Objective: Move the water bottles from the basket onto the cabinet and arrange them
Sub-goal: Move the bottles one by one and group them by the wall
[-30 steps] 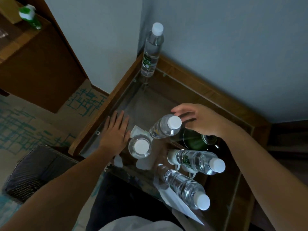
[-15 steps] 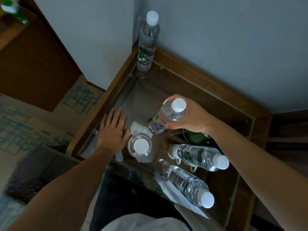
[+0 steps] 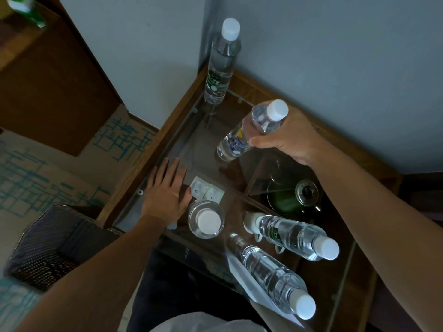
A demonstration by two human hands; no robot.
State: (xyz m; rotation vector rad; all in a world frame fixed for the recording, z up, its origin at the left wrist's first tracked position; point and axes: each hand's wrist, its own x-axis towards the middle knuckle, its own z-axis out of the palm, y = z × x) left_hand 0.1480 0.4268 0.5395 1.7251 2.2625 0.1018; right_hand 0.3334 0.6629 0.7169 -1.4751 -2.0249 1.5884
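Note:
My right hand grips a clear water bottle with a white cap by its upper half, tilted and lifted above the glass-topped wooden cabinet. My left hand lies flat, fingers apart, on the glass near the cabinet's left edge. One tall bottle stands in the back corner by the wall. Three more bottles stand near the front: one beside my left hand, one to its right, one nearest me. The dark woven basket sits on the floor at lower left.
A dark glass teapot shows under the glass top. White packets lie by my left hand. A sheet of paper lies under the nearest bottle. A brown wooden unit stands at the upper left, with a green bottle on it.
My right hand closed on the bottle by the teapot, lifted it off the glass and carried it toward the back wall. My left hand stayed flat.

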